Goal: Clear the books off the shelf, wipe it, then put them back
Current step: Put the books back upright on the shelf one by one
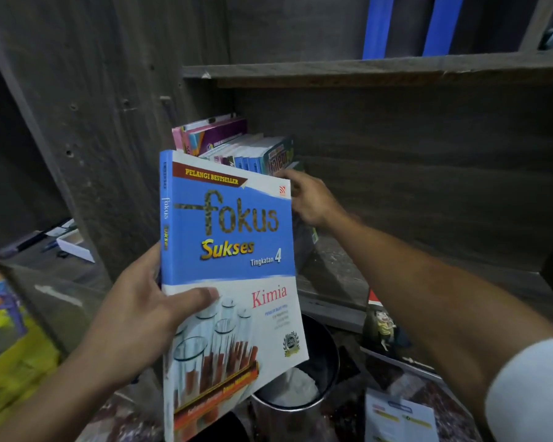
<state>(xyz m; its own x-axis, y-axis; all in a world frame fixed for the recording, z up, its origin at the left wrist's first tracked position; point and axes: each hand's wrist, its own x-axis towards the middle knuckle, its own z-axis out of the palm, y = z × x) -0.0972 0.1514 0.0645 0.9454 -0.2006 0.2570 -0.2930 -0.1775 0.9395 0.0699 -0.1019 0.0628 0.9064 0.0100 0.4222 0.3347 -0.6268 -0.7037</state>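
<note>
My left hand (141, 309) grips a blue and white book titled "fokus Sukses Kimia" (233, 250), held upright in front of me with the thumb on its cover. Behind it, several books (237, 148) stand in a row at the left end of the dark wooden shelf (348, 269). My right hand (313, 199) reaches to the rightmost books of that row, its fingers curled on a dark book's edge (304, 237). The blue book hides the lower part of the row.
A round metal bin (304, 384) with white paper inside stands on the floor below the shelf. A yellow box (10, 358) lies at lower left, a printed sheet (399, 416) at lower right. Two blue spines (377, 27) stand on the upper shelf.
</note>
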